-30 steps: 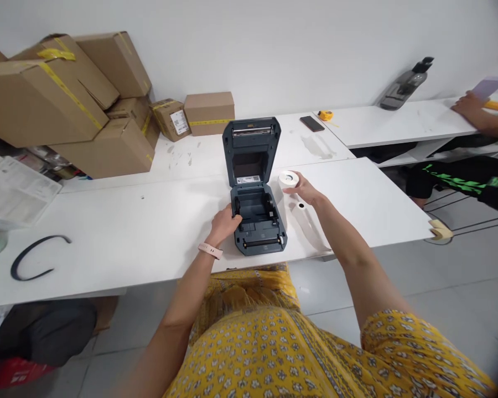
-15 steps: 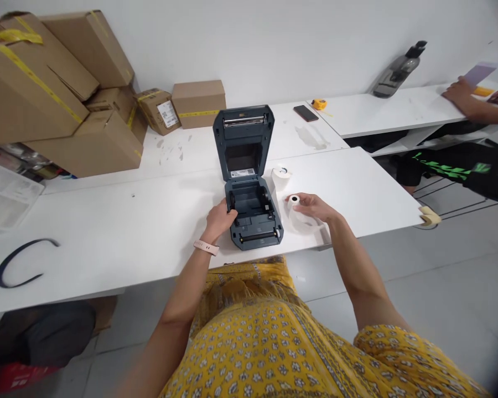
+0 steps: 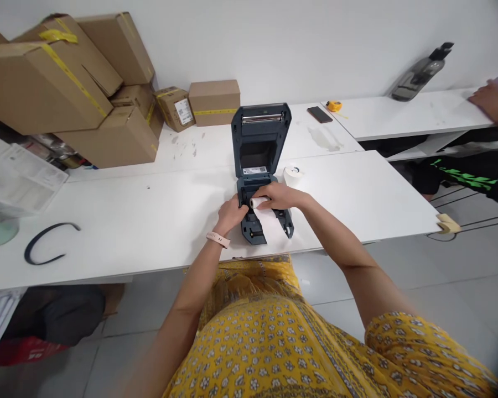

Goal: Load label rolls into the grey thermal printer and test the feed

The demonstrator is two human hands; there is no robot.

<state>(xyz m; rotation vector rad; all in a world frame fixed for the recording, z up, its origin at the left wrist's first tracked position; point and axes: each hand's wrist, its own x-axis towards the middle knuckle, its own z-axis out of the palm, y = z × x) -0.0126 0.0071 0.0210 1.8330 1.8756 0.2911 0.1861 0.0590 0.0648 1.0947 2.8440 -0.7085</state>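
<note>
A dark blue-grey label printer stands at the front of the white table, its lid tipped up and back. My right hand is closed around a small roll of white label paper, held over the printer's inner bay. From the roll a loose strip of paper hangs over the printer's front edge. My left hand grips the left wall of the printer, thumb over the rim. Behind the right hand, a second white roll rests on the table.
Cardboard boxes are stacked at the back left. A black headband lies on the left. At the back are a phone, a yellow tape measure and a spray-type bottle. A co-worker's hand shows far right.
My right hand has carried the paper roll from the table beside the printer to over its open bay, trailing the strip. My left hand still holds the printer's side. The view has shifted slightly.
</note>
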